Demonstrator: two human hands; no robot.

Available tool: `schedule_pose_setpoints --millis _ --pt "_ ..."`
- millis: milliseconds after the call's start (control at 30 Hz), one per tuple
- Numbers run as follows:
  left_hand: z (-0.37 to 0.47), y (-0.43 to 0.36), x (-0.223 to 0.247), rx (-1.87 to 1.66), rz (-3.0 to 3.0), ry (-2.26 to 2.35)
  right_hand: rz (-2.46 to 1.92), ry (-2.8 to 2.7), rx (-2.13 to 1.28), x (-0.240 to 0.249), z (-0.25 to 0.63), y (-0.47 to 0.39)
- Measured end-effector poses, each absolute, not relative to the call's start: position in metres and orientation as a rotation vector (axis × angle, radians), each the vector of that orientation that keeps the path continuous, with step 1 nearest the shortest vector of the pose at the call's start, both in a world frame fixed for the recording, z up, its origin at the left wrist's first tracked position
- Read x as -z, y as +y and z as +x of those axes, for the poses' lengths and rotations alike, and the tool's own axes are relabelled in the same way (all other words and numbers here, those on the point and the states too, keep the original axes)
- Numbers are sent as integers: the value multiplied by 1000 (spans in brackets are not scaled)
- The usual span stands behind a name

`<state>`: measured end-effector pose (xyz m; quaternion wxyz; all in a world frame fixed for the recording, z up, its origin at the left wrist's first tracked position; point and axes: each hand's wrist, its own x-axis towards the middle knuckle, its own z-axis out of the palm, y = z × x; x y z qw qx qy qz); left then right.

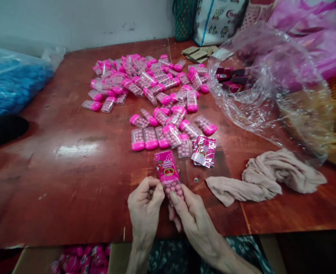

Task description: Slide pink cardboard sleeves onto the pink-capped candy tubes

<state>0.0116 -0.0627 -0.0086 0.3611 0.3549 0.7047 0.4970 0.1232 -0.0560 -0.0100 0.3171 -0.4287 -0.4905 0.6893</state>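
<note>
My right hand (189, 211) is closed round the lower part of a clear candy container (173, 189) full of pink balls, near the table's front edge. A printed pink label sleeve (167, 166) covers the container's upper end and extends beyond it. My left hand (148, 201) pinches at the sleeve's lower left edge with thumb and forefinger. Just beyond the hands lie small pink printed sleeves (204, 151) in a stack. Past them many pink-capped candy containers (150, 138) are spread loosely, with a larger heap (139, 72) farther back.
A beige cloth (265, 177) lies crumpled at the right on the red-brown table (71, 182). Behind it is a clear plastic bag (271, 99) with dark red packets. A blue-filled bag (13, 80) sits at the left. Below the front edge, a box (39, 260) holds pink items.
</note>
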Motion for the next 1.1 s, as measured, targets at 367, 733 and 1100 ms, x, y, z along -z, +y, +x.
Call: schedule_pose_setpoints --millis 367,733,1100 --pt "-4 -57 15 -1368 588 1351 -949 -1235 -2084 14 130 -51" --pt "32 -54 4 -1444 254 1325 -923 -989 -2060 14 123 -49" --pt "25 -61 3 -1413 253 1209 -802 -824 -2159 10 118 -48"
